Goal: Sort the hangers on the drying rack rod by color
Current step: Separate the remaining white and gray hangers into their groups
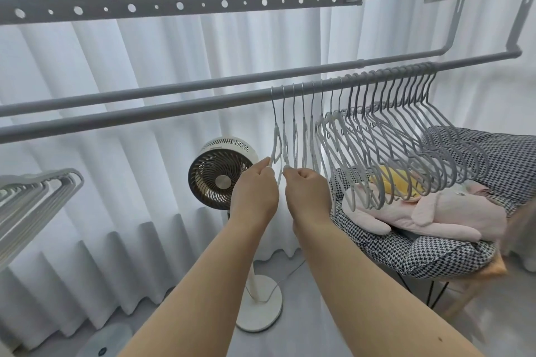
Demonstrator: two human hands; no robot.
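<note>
A long grey rod [174, 107] spans the view. Hangers [391, 136] crowd its right half, darker grey at the far right, paler toward the middle. The left hand [255, 191] pinches the leftmost pale hanger [275, 142]; the right hand [307, 191] has its fingers [290, 172] clamped on the neighbouring one.

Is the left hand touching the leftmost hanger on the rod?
Touching: head view shows the left hand pinching the lower end of the leftmost hanger.
</note>
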